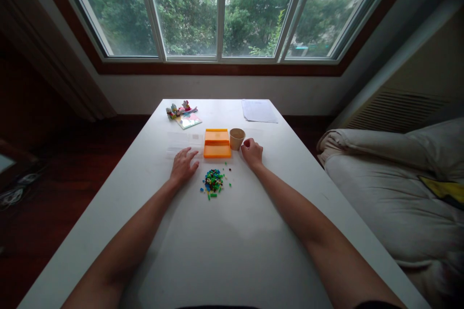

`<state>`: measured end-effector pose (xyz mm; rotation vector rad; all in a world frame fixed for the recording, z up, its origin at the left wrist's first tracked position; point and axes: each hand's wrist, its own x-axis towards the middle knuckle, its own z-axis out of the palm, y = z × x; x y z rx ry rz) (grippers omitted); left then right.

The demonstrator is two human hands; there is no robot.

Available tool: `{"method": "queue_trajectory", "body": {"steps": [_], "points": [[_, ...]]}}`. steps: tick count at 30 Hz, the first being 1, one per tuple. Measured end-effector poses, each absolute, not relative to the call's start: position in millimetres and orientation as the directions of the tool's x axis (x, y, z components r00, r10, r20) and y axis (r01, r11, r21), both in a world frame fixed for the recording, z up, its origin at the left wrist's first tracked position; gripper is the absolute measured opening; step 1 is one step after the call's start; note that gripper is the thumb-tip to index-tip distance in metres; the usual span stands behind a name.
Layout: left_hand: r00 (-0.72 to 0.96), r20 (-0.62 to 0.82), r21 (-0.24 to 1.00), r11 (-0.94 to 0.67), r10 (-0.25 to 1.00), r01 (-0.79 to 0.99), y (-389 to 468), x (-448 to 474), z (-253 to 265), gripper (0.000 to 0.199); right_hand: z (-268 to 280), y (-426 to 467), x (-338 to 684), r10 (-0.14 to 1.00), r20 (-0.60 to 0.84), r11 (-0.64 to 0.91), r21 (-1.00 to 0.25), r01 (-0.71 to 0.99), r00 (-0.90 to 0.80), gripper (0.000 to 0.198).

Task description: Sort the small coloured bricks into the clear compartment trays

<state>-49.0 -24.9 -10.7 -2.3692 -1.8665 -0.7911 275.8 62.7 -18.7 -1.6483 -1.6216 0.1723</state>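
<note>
My left hand (183,166) lies on the white table with its fingers spread, holding nothing. It is at the near edge of a clear plastic box (179,139). My right hand (253,153) rests with curled fingers just right of a brown paper cup (237,140); whether anything is pinched in it is hidden. Between the hands sits an orange open case (217,151), with the upright cup close by its right side. Nearer to me, a pile of small toy bricks (213,180), green, blue, black and other colours, is heaped on the tabletop, with several loose ones around it.
Small colourful figures (181,108) and a picture card (189,120) lie at the table's far left. Sheets of paper (259,111) are at the far right. A cushioned sofa (362,193) stands right of the table (224,256); a window is beyond it.
</note>
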Motion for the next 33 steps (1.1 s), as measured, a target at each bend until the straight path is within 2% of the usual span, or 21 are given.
{"method": "queue_trajectory", "body": {"steps": [10, 15, 18, 23, 28, 33], "points": [[0.175, 0.371, 0.326, -0.305, 0.912, 0.895, -39.3, -37.6, -11.4, 0.048, -20.0, 55.3, 281.6, 0.881, 0.446, 0.153, -0.585, 0.796, 0.159, 0.008], [0.178, 0.414, 0.281, -0.311, 0.893, 0.908, -42.0, -36.9, -5.5, 0.046, -18.2, 54.4, 285.9, 0.843, 0.518, 0.208, -0.562, 0.801, 0.145, 0.007], [0.202, 0.459, 0.237, -0.338, 0.865, 0.911, -44.0, -32.6, 2.2, 0.043, -13.0, 49.7, 284.5, 0.778, 0.612, 0.273, -0.531, 0.802, 0.14, 0.016], [0.306, 0.461, 0.192, -0.43, 0.833, 0.882, -44.2, -22.0, 10.9, 0.037, -3.7, 42.4, 276.6, 0.703, 0.71, 0.362, -0.396, 0.844, 0.032, 0.046], [0.409, 0.381, 0.156, -0.494, 0.829, 0.855, -34.5, -15.9, 10.7, 0.044, -3.3, 44.9, 270.1, 0.725, 0.688, 0.373, -0.366, 0.853, -0.022, 0.05], [0.398, 0.326, 0.161, -0.466, 0.857, 0.87, -14.4, -15.7, 4.6, 0.042, -7.5, 48.8, 272.5, 0.754, 0.657, 0.383, -0.413, 0.826, -0.022, 0.052]]}}
